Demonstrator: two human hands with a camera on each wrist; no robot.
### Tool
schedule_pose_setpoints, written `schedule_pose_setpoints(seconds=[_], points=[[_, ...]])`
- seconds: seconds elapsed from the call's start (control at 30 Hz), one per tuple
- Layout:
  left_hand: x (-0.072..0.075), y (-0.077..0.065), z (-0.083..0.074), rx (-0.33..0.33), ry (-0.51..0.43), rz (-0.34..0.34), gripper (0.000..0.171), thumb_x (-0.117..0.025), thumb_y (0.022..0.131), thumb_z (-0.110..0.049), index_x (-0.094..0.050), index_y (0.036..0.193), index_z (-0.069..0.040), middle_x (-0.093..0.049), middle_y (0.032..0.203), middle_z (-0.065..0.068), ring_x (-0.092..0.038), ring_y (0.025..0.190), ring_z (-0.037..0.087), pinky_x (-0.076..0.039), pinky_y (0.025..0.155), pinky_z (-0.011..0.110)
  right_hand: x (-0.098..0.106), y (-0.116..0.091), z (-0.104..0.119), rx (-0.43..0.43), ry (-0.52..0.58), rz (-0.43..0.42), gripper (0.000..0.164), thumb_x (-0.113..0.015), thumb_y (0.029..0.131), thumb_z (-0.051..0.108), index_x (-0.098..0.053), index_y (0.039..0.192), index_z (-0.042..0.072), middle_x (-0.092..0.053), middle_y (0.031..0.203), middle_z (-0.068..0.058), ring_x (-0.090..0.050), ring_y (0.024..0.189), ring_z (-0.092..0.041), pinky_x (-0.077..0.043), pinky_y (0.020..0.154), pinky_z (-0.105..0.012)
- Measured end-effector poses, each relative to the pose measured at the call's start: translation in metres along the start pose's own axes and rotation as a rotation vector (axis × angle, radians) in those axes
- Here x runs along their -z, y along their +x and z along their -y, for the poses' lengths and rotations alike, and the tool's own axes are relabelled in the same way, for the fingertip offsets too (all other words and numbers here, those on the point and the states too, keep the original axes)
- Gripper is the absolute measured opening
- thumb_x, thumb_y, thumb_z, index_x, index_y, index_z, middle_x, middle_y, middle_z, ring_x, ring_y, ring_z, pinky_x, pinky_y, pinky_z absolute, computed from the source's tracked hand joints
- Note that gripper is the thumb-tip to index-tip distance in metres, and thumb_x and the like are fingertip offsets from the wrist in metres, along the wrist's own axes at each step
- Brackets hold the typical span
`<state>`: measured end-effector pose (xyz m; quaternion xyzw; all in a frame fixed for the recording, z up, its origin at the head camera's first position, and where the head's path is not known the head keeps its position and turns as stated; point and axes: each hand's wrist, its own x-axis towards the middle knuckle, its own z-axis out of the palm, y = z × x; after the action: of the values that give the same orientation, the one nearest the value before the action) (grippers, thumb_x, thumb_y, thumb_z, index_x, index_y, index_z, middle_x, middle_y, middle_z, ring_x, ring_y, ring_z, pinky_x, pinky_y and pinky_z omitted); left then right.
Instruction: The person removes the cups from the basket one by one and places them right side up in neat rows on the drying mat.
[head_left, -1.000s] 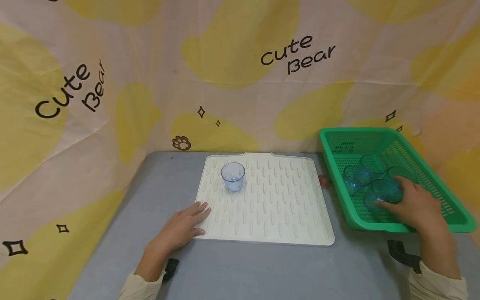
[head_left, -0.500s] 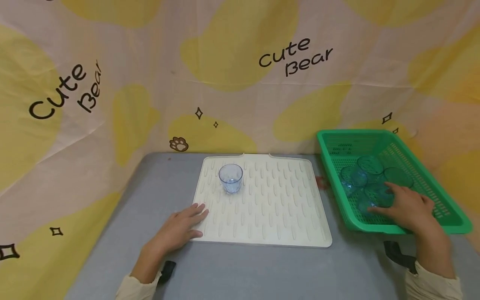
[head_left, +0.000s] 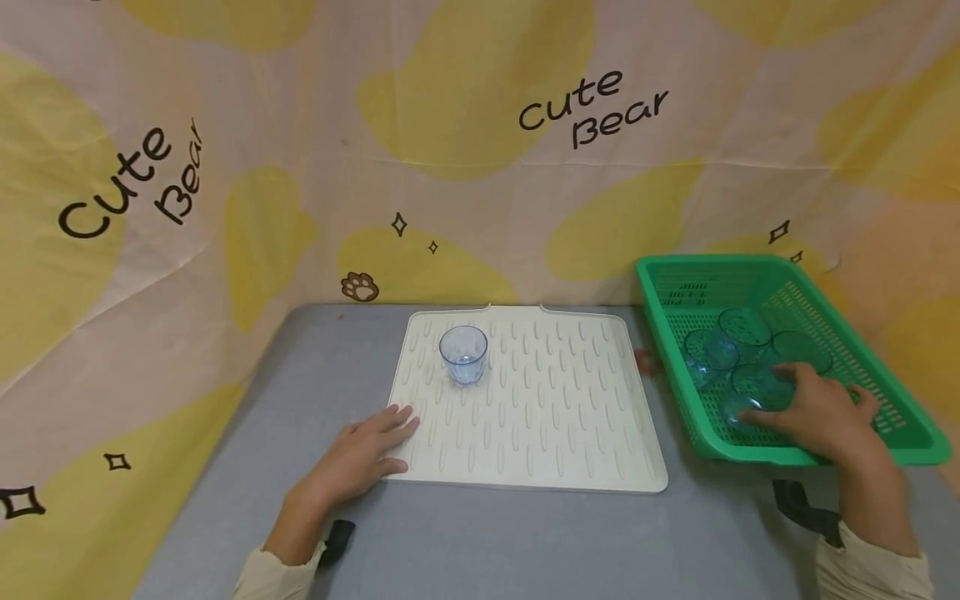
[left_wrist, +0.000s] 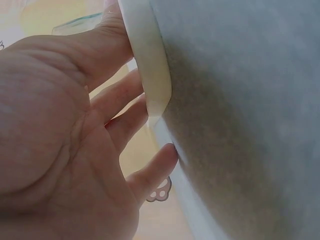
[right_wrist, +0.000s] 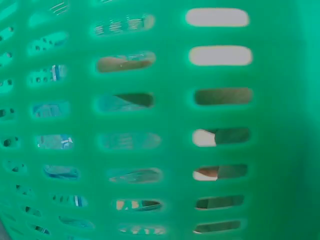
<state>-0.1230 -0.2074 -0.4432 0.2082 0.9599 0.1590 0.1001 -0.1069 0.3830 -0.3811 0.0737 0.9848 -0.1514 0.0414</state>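
My left hand (head_left: 358,457) lies at the near left corner of a white ridged draining tray (head_left: 555,417), its fingers spread over the edge. In the left wrist view the fingers (left_wrist: 155,167) touch the tray's rim (left_wrist: 152,65). One clear bluish drinking glass (head_left: 463,357) stands upright on the tray's left half. My right hand (head_left: 825,417) reaches into a green plastic basket (head_left: 720,454), thumb and forefinger on either side of a glass (head_left: 750,387). The basket wall (right_wrist: 172,120) hides most of that hand and the glasses in the right wrist view.
Other glasses, among them a far one (head_left: 744,327) and a right one (head_left: 802,350), sit close together beside the held glass. A printed cloth (head_left: 450,125) hangs behind the grey table (head_left: 510,542). The basket stands right of the tray.
My right hand and the glass between its fingers have shifted slightly left and down inside the basket. My left hand stays on the tray edge; the view shifts a little.
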Motion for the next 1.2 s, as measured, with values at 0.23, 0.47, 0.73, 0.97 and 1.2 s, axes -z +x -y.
schedule_pose_setpoints(seconds=[0.23,0.47,0.73,0.97,1.2], points=[[0.0,0.0,0.002,-0.014,0.016,-0.006,0.065,-0.072,0.088,-0.027,-0.049,0.148,-0.013,-0.043,0.158,0.007,-0.034,0.148,0.034,-0.033,0.108,0.06,-0.003,-0.004,-0.001,0.018,0.13,-0.001,0.102,-0.073,0.085,0.053,-0.019,0.142,-0.011,-0.055,0.127,-0.036,-0.064,0.088,-0.045,-0.007,0.093,-0.076],[0.001,0.0,0.0,-0.002,-0.003,0.003,0.065,-0.072,0.089,-0.027,-0.048,0.148,-0.015,-0.041,0.159,0.006,-0.032,0.15,0.033,-0.032,0.11,0.061,-0.005,-0.004,-0.003,0.021,0.204,-0.042,0.101,-0.071,0.088,0.048,-0.01,0.144,-0.01,-0.042,0.14,-0.037,-0.051,0.109,-0.057,-0.011,0.092,-0.071],[0.0,0.001,0.0,0.008,-0.003,0.006,0.065,-0.072,0.089,-0.027,-0.048,0.148,-0.014,-0.041,0.159,0.006,-0.032,0.15,0.033,-0.031,0.11,0.061,0.005,-0.004,0.001,0.003,0.178,-0.019,0.098,-0.069,0.087,0.056,-0.023,0.155,0.002,-0.033,0.146,-0.042,-0.033,0.122,-0.065,-0.024,0.093,-0.074],[0.001,0.001,0.0,0.011,-0.019,0.005,0.065,-0.072,0.089,-0.027,-0.048,0.148,-0.014,-0.041,0.159,0.006,-0.032,0.15,0.034,-0.03,0.11,0.062,0.004,-0.005,0.009,0.07,0.343,-0.064,0.093,-0.075,0.088,0.043,-0.024,0.158,0.009,-0.04,0.147,-0.031,-0.049,0.123,-0.03,-0.045,0.085,-0.047],[0.0,0.001,0.001,0.007,-0.022,-0.002,0.065,-0.072,0.089,-0.027,-0.048,0.148,-0.014,-0.041,0.159,0.006,-0.032,0.15,0.034,-0.03,0.11,0.061,0.001,-0.005,0.004,0.148,0.469,-0.114,0.09,-0.075,0.09,0.028,-0.018,0.16,0.024,-0.047,0.134,-0.004,-0.036,0.098,0.023,-0.039,0.07,-0.007]])
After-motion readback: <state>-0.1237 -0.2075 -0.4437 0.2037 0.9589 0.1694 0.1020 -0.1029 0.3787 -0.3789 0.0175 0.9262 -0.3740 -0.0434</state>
